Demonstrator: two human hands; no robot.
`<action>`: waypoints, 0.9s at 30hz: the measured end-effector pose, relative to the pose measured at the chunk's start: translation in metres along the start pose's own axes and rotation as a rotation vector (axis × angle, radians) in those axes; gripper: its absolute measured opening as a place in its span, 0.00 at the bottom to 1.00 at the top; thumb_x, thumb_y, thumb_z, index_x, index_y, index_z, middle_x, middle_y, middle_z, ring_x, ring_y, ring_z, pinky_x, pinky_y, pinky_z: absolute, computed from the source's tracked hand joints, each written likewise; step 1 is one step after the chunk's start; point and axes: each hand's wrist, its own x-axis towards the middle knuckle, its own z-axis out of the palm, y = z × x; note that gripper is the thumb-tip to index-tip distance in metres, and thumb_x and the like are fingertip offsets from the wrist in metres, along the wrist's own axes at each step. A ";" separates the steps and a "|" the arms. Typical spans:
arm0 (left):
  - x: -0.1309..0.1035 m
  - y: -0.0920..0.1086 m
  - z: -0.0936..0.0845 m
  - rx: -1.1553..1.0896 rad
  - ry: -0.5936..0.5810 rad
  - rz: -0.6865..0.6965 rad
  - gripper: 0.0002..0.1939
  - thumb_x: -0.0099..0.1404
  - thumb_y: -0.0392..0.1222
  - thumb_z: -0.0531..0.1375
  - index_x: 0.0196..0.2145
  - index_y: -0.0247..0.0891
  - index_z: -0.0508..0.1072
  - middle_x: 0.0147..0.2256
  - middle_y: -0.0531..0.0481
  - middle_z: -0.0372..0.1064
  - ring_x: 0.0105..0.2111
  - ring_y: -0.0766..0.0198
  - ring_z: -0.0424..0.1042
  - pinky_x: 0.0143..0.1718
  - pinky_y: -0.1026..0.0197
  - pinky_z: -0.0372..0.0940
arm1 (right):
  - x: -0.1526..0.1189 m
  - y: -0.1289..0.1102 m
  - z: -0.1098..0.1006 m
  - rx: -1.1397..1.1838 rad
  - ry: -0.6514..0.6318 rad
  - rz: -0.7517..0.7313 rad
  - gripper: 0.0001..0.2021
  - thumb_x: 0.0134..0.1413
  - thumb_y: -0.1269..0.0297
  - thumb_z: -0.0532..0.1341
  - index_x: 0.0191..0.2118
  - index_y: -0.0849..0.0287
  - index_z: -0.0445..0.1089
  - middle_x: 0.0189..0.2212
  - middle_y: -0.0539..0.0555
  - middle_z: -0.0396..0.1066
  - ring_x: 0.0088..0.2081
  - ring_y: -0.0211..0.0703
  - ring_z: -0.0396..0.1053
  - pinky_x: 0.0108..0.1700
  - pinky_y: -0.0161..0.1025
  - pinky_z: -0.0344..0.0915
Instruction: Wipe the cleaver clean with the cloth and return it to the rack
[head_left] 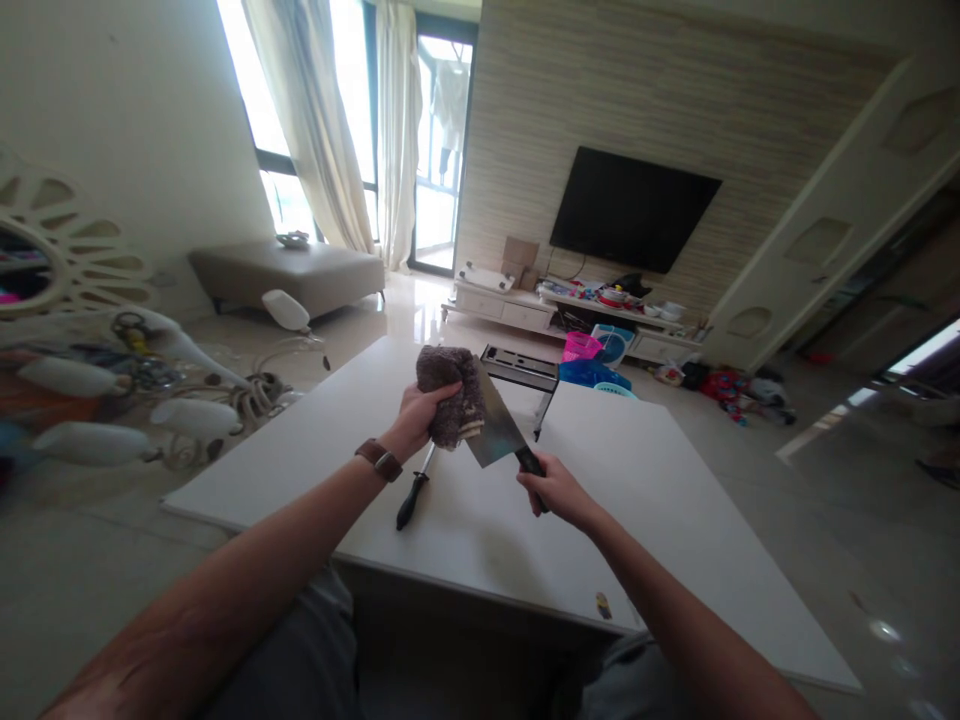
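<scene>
My right hand is closed around the black handle of a cleaver, whose broad blade points up and to the left. A folded grey-brown cloth is gripped in my left hand, with the thumb across its front. The cloth lies against the blade and hides part of it. Below my left hand, a honing steel with a black handle rests on the white table; the cloth and hand cover the upper part of its rod.
A small yellow object lies near the table's front edge. Beyond the table are a metal-framed item, a pink basket and blue plastic things. A chandelier with white shades is on the left. A bench stands by the window.
</scene>
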 end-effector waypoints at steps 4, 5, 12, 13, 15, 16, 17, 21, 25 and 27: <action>0.015 -0.007 -0.013 0.033 0.013 -0.013 0.22 0.44 0.34 0.76 0.38 0.29 0.79 0.36 0.39 0.80 0.32 0.54 0.80 0.41 0.51 0.77 | 0.005 0.010 0.009 -0.052 0.074 -0.044 0.07 0.53 0.62 0.59 0.32 0.55 0.59 0.14 0.39 0.59 0.13 0.34 0.62 0.15 0.30 0.57; 0.018 -0.008 -0.017 0.030 0.017 -0.024 0.22 0.44 0.33 0.76 0.38 0.29 0.79 0.36 0.39 0.80 0.32 0.54 0.80 0.41 0.51 0.77 | 0.005 0.010 0.011 -0.072 0.077 -0.048 0.07 0.53 0.62 0.59 0.32 0.55 0.60 0.15 0.39 0.59 0.13 0.34 0.62 0.15 0.30 0.57; 0.029 -0.003 -0.027 -0.007 0.007 -0.013 0.21 0.45 0.31 0.74 0.39 0.29 0.78 0.36 0.40 0.80 0.32 0.55 0.80 0.40 0.52 0.78 | 0.005 0.011 0.013 -0.113 0.096 -0.065 0.10 0.56 0.58 0.60 0.31 0.55 0.59 0.15 0.39 0.58 0.13 0.34 0.62 0.14 0.29 0.57; 0.029 -0.003 -0.027 -0.012 0.003 -0.018 0.21 0.46 0.31 0.74 0.39 0.29 0.78 0.36 0.40 0.80 0.32 0.54 0.80 0.40 0.52 0.78 | 0.004 0.012 0.013 -0.117 0.097 -0.072 0.10 0.57 0.57 0.60 0.31 0.55 0.59 0.15 0.40 0.58 0.13 0.34 0.62 0.14 0.29 0.57; 0.027 -0.006 -0.027 -0.019 -0.014 -0.045 0.21 0.47 0.32 0.74 0.40 0.28 0.78 0.36 0.39 0.80 0.33 0.54 0.81 0.40 0.51 0.78 | 0.001 0.014 0.012 -0.137 0.102 -0.077 0.10 0.57 0.57 0.60 0.31 0.55 0.59 0.16 0.40 0.58 0.13 0.34 0.63 0.14 0.29 0.57; 0.026 -0.009 -0.027 -0.022 -0.027 -0.065 0.21 0.47 0.32 0.74 0.40 0.28 0.78 0.37 0.39 0.80 0.33 0.54 0.81 0.41 0.51 0.78 | 0.000 0.015 0.012 -0.153 0.108 -0.075 0.10 0.57 0.57 0.59 0.31 0.55 0.59 0.17 0.40 0.58 0.13 0.34 0.63 0.14 0.29 0.57; 0.025 -0.012 -0.027 -0.022 -0.043 -0.085 0.21 0.47 0.33 0.74 0.41 0.28 0.78 0.37 0.38 0.80 0.33 0.53 0.81 0.41 0.51 0.78 | -0.002 0.016 0.012 -0.173 0.117 -0.069 0.10 0.57 0.57 0.59 0.31 0.55 0.59 0.17 0.40 0.58 0.13 0.35 0.64 0.13 0.30 0.57; 0.020 -0.025 -0.026 0.016 -0.104 -0.155 0.23 0.48 0.33 0.74 0.43 0.29 0.78 0.38 0.37 0.80 0.34 0.52 0.81 0.40 0.50 0.78 | -0.004 0.021 0.009 -0.232 0.137 -0.035 0.09 0.56 0.59 0.59 0.31 0.55 0.59 0.18 0.41 0.58 0.13 0.35 0.64 0.12 0.30 0.57; 0.017 -0.030 -0.022 0.049 -0.131 -0.181 0.23 0.48 0.33 0.74 0.43 0.29 0.78 0.38 0.37 0.80 0.35 0.51 0.81 0.40 0.50 0.78 | -0.002 0.025 0.004 -0.246 0.144 -0.017 0.08 0.56 0.59 0.59 0.31 0.56 0.61 0.19 0.41 0.58 0.13 0.35 0.64 0.11 0.31 0.58; 0.018 -0.028 -0.021 0.044 -0.112 -0.172 0.23 0.47 0.33 0.75 0.43 0.29 0.78 0.38 0.37 0.80 0.35 0.51 0.81 0.41 0.50 0.78 | -0.002 0.025 0.002 -0.244 0.143 -0.020 0.08 0.56 0.59 0.59 0.32 0.56 0.61 0.19 0.41 0.58 0.12 0.35 0.64 0.11 0.31 0.58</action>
